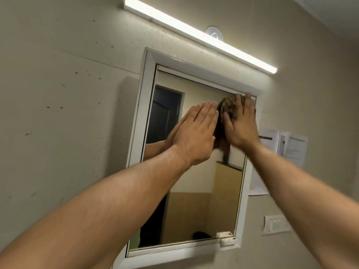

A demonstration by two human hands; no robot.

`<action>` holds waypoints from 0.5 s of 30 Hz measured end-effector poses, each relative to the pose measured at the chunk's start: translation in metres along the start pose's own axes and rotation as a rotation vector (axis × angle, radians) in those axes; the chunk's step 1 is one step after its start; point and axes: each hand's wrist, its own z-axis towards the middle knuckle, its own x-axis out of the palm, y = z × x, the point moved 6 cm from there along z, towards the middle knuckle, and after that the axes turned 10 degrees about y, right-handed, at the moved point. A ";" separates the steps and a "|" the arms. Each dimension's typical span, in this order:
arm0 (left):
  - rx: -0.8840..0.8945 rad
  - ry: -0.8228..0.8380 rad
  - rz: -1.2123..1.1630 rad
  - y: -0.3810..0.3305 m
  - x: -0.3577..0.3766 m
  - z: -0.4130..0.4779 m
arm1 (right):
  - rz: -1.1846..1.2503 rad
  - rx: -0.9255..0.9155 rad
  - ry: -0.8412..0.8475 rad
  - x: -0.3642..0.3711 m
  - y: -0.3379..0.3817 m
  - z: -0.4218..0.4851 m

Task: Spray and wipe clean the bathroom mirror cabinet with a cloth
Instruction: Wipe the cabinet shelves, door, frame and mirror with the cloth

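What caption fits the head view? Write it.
Right hand presses dark brown cloth on white-framed mirror, left hand flat alongside.

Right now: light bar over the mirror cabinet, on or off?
On: the light bar glows bright white along its whole length.

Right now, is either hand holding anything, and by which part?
Nothing is gripped. The right hand presses a brown cloth flat against the mirror near its top right corner, with straight fingers over it. The left hand lies flat on the mirror too.
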 end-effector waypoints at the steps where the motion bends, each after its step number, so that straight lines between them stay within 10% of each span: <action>1: 0.007 -0.018 0.006 -0.001 -0.001 0.004 | 0.004 -0.018 -0.019 -0.009 0.005 0.017; 15: 0.127 0.070 -0.123 -0.024 -0.001 -0.041 | -0.006 0.113 0.004 0.145 -0.040 -0.274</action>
